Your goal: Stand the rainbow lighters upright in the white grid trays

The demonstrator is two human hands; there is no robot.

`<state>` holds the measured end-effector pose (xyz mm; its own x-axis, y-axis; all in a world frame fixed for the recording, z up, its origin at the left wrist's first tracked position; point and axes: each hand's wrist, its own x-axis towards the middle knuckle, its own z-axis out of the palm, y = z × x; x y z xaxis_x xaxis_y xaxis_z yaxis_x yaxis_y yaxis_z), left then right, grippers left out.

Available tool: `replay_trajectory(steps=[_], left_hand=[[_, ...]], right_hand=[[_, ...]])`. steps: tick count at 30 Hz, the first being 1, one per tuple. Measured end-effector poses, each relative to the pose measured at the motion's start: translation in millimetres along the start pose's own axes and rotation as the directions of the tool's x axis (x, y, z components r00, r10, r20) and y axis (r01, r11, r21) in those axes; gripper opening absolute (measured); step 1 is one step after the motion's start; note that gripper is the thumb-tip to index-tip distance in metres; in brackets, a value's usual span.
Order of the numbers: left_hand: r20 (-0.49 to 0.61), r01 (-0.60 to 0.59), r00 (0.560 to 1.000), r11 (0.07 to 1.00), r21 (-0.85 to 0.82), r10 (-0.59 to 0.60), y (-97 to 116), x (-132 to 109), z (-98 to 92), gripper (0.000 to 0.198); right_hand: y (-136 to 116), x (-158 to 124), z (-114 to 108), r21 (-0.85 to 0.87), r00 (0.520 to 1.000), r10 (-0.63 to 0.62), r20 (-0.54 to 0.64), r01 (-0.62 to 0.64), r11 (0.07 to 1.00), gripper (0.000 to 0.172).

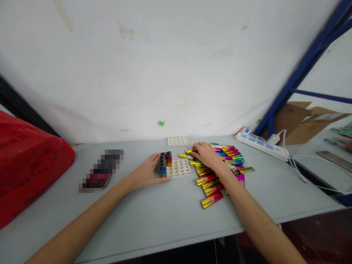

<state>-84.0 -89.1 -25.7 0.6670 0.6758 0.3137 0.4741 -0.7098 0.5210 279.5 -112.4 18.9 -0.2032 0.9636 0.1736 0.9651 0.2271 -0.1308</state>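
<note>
A white tray with round holes [181,169] lies on the grey table. Several colourful lighters stand upright in its left end [165,163]. My left hand [147,172] rests on the table at the tray's left edge, fingers curled around that end and touching the standing lighters. A heap of shiny multicoloured lighters [220,168] lies to the right of the tray. My right hand [206,154] reaches over the heap's far left part, fingers bent down onto the lighters; whether it grips one is hidden.
A second white tray [178,140] lies at the wall. A white power strip [260,146] with cables sits at the right. A red bag [24,165] fills the left side. A blurred-out object [101,170] lies left of my hand. Blue rack posts [302,66] stand right.
</note>
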Motion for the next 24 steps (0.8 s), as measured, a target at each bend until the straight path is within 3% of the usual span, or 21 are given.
replay_trajectory(steps=[6, 12, 18, 24], left_hand=[[-0.007, -0.003, 1.000, 1.000, 0.004, 0.003, 0, 1, 0.5, 0.094], [0.000, -0.007, 1.000, 1.000, -0.008, 0.007, 1, 1, 0.4, 0.096], [0.011, 0.005, 1.000, 1.000, -0.002, -0.005, 6, 1, -1.8, 0.098], [0.002, 0.005, 1.000, 1.000, 0.002, -0.005, 7, 1, -1.6, 0.098]], right_hand=[[-2, 0, -2, 0.175, 0.992, 0.033, -0.123, -0.011, 0.984, 0.011], [-7, -1, 1, 0.533, 0.956, 0.096, -0.276, 0.069, 0.843, 0.027], [-22, -1, 7, 0.657, 0.951, 0.146, -0.272, 0.072, 0.750, 0.072], [-35, -5, 9, 0.797, 0.974, 0.049, -0.222, 0.153, 0.584, 0.070]])
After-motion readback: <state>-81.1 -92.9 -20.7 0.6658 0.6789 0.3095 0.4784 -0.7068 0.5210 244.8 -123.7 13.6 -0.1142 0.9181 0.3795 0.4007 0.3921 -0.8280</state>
